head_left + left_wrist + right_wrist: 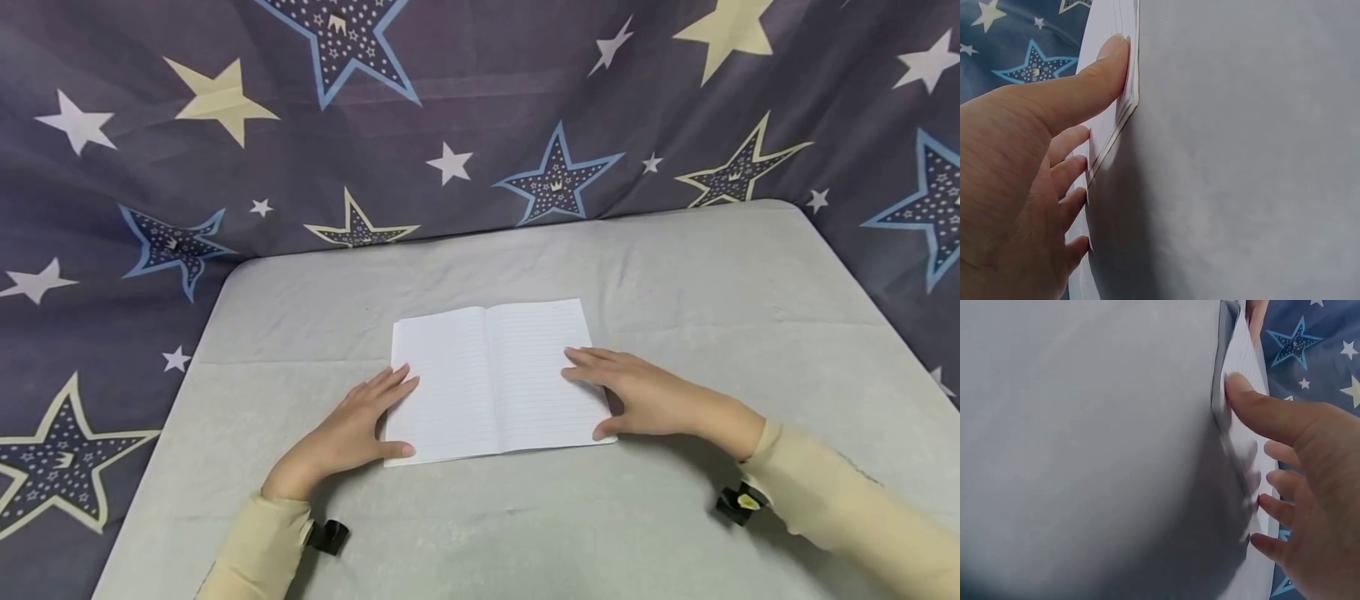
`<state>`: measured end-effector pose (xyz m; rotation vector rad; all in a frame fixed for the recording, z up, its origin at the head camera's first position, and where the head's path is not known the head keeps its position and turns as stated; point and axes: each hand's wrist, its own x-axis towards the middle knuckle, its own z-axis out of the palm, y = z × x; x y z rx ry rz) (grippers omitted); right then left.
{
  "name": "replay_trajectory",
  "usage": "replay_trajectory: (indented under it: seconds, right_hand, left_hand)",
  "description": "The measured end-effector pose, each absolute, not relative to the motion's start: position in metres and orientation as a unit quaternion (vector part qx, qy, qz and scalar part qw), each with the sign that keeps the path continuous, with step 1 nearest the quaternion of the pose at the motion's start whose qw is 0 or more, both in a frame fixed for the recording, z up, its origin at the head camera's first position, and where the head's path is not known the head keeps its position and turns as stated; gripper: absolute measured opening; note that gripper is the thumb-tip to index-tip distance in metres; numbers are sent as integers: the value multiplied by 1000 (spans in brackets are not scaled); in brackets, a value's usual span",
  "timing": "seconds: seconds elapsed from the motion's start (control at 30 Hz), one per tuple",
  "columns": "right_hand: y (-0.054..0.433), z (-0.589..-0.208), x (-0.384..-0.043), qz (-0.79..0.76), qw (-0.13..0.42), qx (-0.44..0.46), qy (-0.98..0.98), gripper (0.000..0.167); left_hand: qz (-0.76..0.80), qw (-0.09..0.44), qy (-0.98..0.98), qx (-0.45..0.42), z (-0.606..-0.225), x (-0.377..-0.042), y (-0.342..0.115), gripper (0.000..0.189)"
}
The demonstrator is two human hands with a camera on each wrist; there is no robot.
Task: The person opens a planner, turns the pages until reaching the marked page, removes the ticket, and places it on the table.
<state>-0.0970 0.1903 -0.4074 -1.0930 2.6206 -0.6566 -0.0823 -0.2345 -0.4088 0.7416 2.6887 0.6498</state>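
An open notebook (450, 375) with white lined pages lies flat, its centre fold running away from me. My left hand (348, 433) rests at its left edge, thumb on the near left corner and fingertips along the side. In the left wrist view that thumb (1094, 78) lies on the page and the other fingers spread loosely by the edge. On the opposite side, my right hand (645, 392) has its fingers over the right page's edge and its thumb at the near right corner. The right wrist view shows this thumb (1266, 412) against the lined page (1244, 362), fingers spread apart.
The notebook lies on a light grey cloth-covered surface (525, 533). Behind it and at both sides hangs a dark cloth (480, 92) printed with stars. A small black device sits under each wrist, the left one (328, 537) and the right one (738, 504).
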Motion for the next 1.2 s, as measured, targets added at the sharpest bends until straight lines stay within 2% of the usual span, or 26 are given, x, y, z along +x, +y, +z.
replay_trajectory:
  seconds: [0.13,0.3,0.87,0.97,1.1,1.2]
  right_hand:
    - [197,-409,-98,-209,124,-368,898,91]
    - [195,-408,-97,-203,119,-365,901,88]
    - [186,-415,-92,-220,47,-348,910,66]
    - [183,-416,-93,-227,27,-321,919,75]
    - [174,-413,-95,-276,10,-261,925,105]
    - [162,-405,-94,-315,9,-242,918,113]
  left_hand:
    - [230,141,929,254,-410,-82,-236,93]
    - [234,143,927,254,-412,-83,-236,94]
    - [239,152,927,245,-413,-83,-237,94]
    - [240,153,927,245,-413,-83,-237,94]
    - [243,157,926,241,-413,-83,-237,94]
    - [242,158,927,240,-413,-83,-237,94]
